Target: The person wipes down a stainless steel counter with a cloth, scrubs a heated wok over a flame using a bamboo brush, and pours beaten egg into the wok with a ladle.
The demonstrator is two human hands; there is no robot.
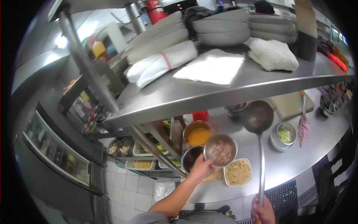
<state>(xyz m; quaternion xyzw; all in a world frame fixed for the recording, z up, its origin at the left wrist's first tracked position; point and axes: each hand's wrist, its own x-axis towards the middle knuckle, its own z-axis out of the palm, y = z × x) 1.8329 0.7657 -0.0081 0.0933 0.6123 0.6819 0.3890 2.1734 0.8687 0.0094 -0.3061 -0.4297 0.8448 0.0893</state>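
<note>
My left hand (202,167) grips the rim of a metal bowl (210,143) holding strips of pinkish meat (222,152). In my right hand (263,211), low in the view, is the handle end of a long ladle (261,164). Its wide, dark, round head points away from me over the steel counter. Just beyond the meat bowl stands a metal container of orange-yellow liquid (198,135). A container with dark contents (191,158) is partly hidden behind my left hand. Close on the right of that hand sits a white square tub of fried-rice-like grains (238,173).
Above the counter runs a steel shelf (223,89) with stacked grey bowls (222,31) and folded white cloths (164,61). Further right are a small bowl of chopped greens (285,135), a cutting board (291,104) and a pink cloth (304,130). Vegetable tubs (141,164) fill a lower rack at left.
</note>
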